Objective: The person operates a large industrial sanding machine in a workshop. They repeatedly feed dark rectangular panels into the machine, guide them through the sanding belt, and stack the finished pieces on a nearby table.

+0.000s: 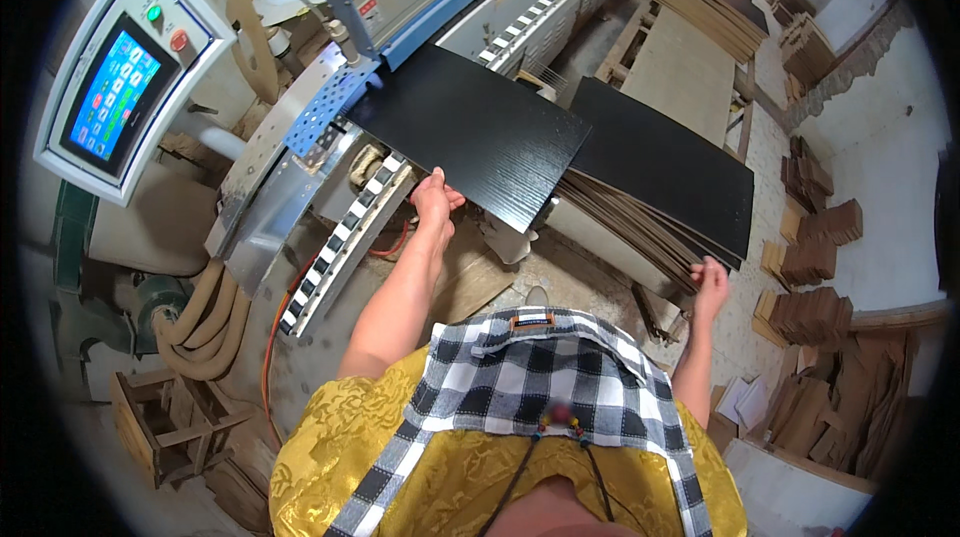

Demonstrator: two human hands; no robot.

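Note:
A glossy black board [480,132] with a wood-grain face lies with its far left corner at the machine's blue perforated plate [325,112]. My left hand [434,202] is at its near edge, thumb up against the edge and fingers curled below. To the right, a second black board [665,162] tops a stack of thin brown-edged boards [630,227], fanned slightly apart at the near side. My right hand [711,285] is closed at the stack's near right corner, fingertips on a board edge. Exactly which layer it pinches is hard to make out.
A control panel with a lit screen [115,87] stands at left. A black-and-white roller track [345,247] juts toward me, with an orange hose [268,367] beside it. A wooden stool [170,422] sits lower left; board bundles [815,317] line the right wall.

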